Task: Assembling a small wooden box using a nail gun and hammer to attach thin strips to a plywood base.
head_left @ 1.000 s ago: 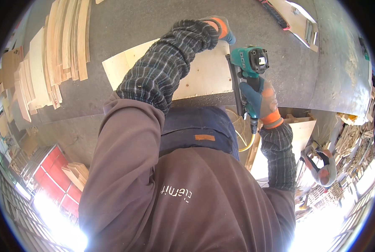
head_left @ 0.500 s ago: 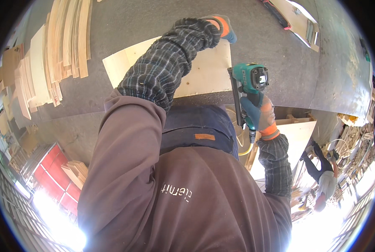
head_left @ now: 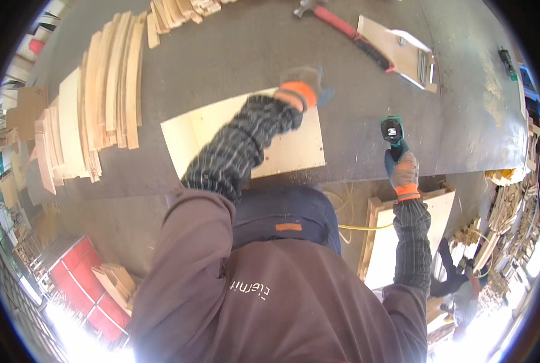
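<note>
My left hand point(head_left: 301, 91), in a grey and orange glove, is over the far right part of a pale wooden panel point(head_left: 291, 145) on the dark table. Motion smears its fingers, and whether they touch the panel cannot be told. A teal pneumatic nail gun point(head_left: 393, 129) is gripped in my right hand point(head_left: 405, 169), gloved the same way. It is held to the right of the panel, apart from it, with its rear end showing and its nose hidden. From below that hand a yellow air hose point(head_left: 364, 228) runs left.
Long wooden strips point(head_left: 115, 78) lie stacked at the left, with shorter pieces point(head_left: 176, 11) at the far edge. A red-handled hammer point(head_left: 349, 33) lies beside an open-topped wooden box point(head_left: 403, 51). Another panel point(head_left: 412, 236) stands below the table's right edge. Someone point(head_left: 464, 290) is at the lower right.
My right hand has carried the nail gun rightward, away from the panel's edge, and turned it. My left hand has shifted left along the panel. The view has tilted, bringing the whole hammer in.
</note>
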### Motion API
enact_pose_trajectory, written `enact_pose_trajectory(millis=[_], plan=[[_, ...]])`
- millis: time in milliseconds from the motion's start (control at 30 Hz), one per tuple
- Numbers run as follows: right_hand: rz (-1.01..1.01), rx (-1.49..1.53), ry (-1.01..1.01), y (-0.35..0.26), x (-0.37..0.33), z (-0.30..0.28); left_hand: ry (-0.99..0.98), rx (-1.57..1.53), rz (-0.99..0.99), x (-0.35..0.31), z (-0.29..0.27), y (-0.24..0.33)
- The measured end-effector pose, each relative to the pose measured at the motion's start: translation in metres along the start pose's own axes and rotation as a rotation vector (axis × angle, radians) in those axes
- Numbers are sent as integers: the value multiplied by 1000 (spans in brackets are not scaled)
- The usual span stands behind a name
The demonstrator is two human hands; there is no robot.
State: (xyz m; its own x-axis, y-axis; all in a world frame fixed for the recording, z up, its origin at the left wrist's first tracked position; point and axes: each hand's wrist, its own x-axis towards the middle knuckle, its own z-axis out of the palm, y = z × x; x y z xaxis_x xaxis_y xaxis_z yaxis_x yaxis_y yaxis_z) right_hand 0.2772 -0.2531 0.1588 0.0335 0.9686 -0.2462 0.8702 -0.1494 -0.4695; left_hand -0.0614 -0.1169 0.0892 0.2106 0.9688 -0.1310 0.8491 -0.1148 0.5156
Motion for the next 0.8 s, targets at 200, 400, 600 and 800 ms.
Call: enact_pose_trajectory(millis=[200,400,600,800], plan=[[50,-246,32,101,62,0,444,-137,127,-78,-31,1],[-140,-263,57,132,78,-2,615,201,-295,-197,-50,-100],[-384,-72,244,27,56,-25,741,200,-1039,-306,-62,-175],[-131,340,-72,-24,21,85,711,102,-1133,-305,-60,-203]])
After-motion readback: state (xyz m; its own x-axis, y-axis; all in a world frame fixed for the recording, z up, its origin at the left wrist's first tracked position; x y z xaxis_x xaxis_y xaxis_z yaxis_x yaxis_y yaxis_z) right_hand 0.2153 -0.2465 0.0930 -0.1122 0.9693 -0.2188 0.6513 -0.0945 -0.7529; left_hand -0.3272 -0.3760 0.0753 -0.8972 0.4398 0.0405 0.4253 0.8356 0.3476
